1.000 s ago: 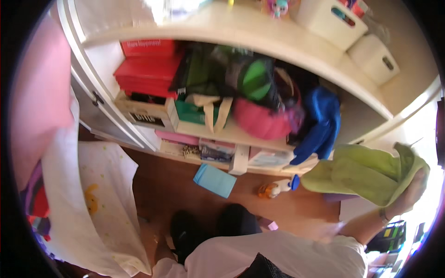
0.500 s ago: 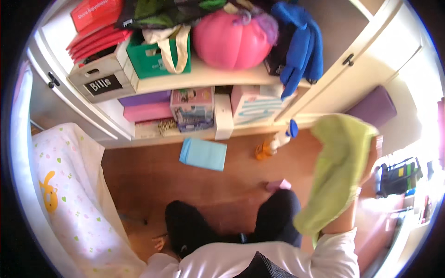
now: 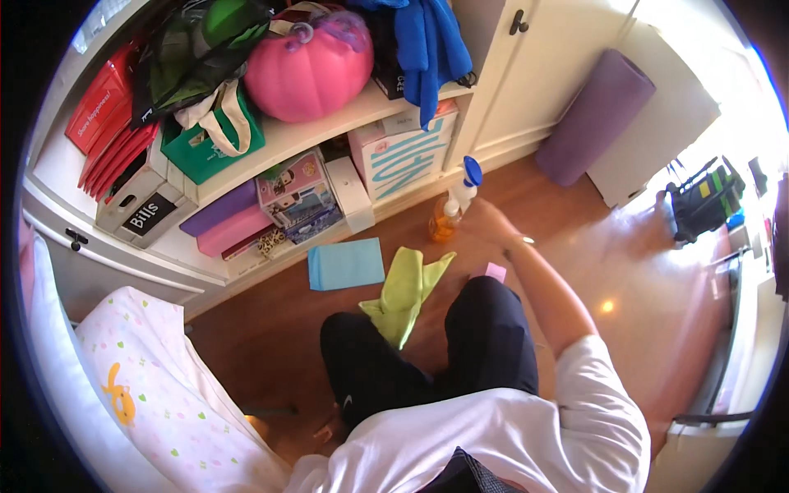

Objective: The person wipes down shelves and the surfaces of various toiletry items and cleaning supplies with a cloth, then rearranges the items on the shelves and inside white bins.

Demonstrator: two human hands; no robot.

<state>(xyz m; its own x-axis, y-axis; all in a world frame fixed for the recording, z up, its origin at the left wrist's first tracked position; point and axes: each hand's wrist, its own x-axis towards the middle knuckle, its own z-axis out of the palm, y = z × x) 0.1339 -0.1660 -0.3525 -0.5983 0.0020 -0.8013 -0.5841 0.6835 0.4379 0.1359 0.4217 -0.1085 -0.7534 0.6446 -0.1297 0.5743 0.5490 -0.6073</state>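
My right hand (image 3: 486, 220) reaches forward to a white bottle with a blue top (image 3: 465, 191), against its right side. The fingers are small and partly hidden there, so their grip is unclear. Just left of it stands a clear bottle of orange liquid with a white top (image 3: 445, 218). A yellow-green cloth (image 3: 402, 297) lies crumpled on the floor between my knees, touched by neither hand. My left hand (image 3: 331, 430) is low beside my left thigh, partly hidden, its visible fingers stretched out and holding nothing.
A folded light-blue cloth (image 3: 346, 264) and a small pink object (image 3: 495, 271) lie on the wooden floor. Ahead is a shelf (image 3: 304, 131) with boxes, bags and a pink pumpkin (image 3: 311, 67). A rolled purple mat (image 3: 593, 117) leans at right; a patterned sheet (image 3: 164, 378) hangs at left.
The yellow-green cloth, earlier held up by my right hand, now lies on the floor. My right hand has moved forward to the bottles. The view has turned to the right.
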